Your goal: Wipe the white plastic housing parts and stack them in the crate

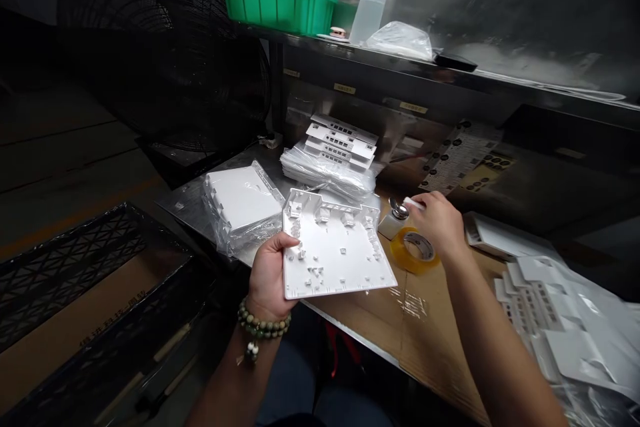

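My left hand grips the left edge of a white plastic housing cover, thumb on top. The cover's inner face, with clips and posts, is turned up towards me. Over the bench, my right hand pinches a small white piece, whose kind I cannot make out. Just left of those fingers stands a small dispenser bottle with a metal lid, which looks tilted up. A roll of yellow tape lies below my right hand, beside the bottle.
Plastic-wrapped white housings lie at the left, and stacked slotted covers behind. More white housings fill the right side. Above runs a shelf with a green basket and squeeze bottle. A black crate stands lower left.
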{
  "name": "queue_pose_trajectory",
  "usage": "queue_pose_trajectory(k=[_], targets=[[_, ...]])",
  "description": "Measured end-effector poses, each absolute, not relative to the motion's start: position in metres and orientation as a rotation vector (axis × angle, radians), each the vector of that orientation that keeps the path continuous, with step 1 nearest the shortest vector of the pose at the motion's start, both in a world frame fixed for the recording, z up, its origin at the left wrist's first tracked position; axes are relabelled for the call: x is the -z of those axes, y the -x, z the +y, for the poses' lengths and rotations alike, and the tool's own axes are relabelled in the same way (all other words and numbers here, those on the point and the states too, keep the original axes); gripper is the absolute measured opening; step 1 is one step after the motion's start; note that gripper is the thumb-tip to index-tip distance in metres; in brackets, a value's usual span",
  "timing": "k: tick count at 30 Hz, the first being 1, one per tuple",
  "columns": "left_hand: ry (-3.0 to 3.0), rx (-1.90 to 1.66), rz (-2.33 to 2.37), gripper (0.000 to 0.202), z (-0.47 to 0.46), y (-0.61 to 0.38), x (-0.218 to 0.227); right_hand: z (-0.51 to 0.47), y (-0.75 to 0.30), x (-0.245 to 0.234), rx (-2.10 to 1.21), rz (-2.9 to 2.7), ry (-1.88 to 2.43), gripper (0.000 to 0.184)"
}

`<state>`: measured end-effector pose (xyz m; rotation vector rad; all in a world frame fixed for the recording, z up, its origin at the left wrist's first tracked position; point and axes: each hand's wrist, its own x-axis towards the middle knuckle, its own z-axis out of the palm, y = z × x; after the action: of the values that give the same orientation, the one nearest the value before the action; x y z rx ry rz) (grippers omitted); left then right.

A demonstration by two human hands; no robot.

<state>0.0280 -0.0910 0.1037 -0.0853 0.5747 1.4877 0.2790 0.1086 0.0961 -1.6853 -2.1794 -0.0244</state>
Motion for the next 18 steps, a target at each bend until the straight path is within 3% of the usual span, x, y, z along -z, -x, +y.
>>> queue_pose_trajectory(k=[6,10,18], targets=[[0.011,-1.571,0.55,0.086,-0.095,-0.042,-0.105,-0.044,-0.229,-0.115,-0.709,-2.139,0.727,0.015],[-0.098,-1.631,0.504,0.091,-0.098,-0.054,-0.106,-0.107,-0.201,-0.103,-0.635,-2.123,0.579,0.017],[-0.161,-1.709,0.519,0.099,-0.103,-0.065,-0.103,-0.115,-0.21,-0.094,-0.475,-2.113,0.607,0.016]])
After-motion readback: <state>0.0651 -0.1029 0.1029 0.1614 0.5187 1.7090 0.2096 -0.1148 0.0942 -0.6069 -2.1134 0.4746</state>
